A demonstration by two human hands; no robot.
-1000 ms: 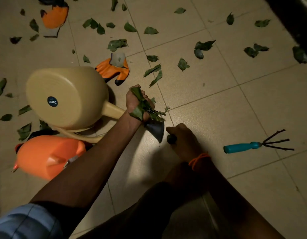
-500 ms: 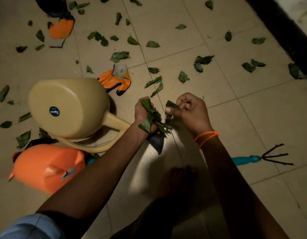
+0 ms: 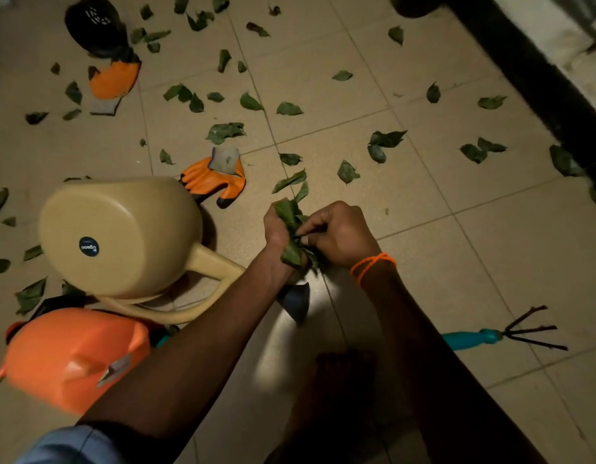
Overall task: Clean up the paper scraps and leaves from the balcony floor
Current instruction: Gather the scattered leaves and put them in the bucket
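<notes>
Gripping leaf bunch [image 3: 291,229]: left hand [image 3: 277,229] | right hand [image 3: 340,234] fingers pinching it | watering can [image 3: 122,236] tipped over

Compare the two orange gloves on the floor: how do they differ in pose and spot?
The near glove lies beside the beige watering can, fingers pointing toward the camera's left and cuff up-frame. The far glove lies farther off, its orange end against a black pot, grey cuff toward the camera. A bit of leaf lies on the near glove's cuff; none shows on the far glove. Both are orange with grey cuffs, lying flat among scattered leaves.
</notes>
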